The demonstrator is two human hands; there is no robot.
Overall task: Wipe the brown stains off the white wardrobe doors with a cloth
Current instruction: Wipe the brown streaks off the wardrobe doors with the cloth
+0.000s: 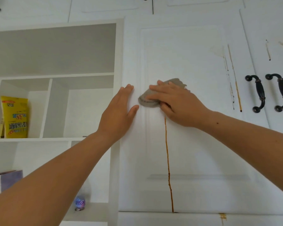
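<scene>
A white wardrobe door (194, 144) fills the middle of the view. A long brown drip stain (168, 163) runs down it from under my right hand to the door's bottom edge. My right hand (175, 101) presses a grey cloth (147, 99) flat against the door at the top of that drip. My left hand (119, 113) lies flat and open on the door's left edge, holding nothing. Thinner brown streaks (234, 79) mark the door's right side. More streaks (268, 51) show on the neighbouring door.
Two black handles (258, 93) (281, 92) sit where the doors meet at the right. Open white shelves (55, 75) at the left hold a yellow packet (15, 118), a plastic bottle (80, 203) and books (5, 181). A brown smear (222, 216) marks the panel below.
</scene>
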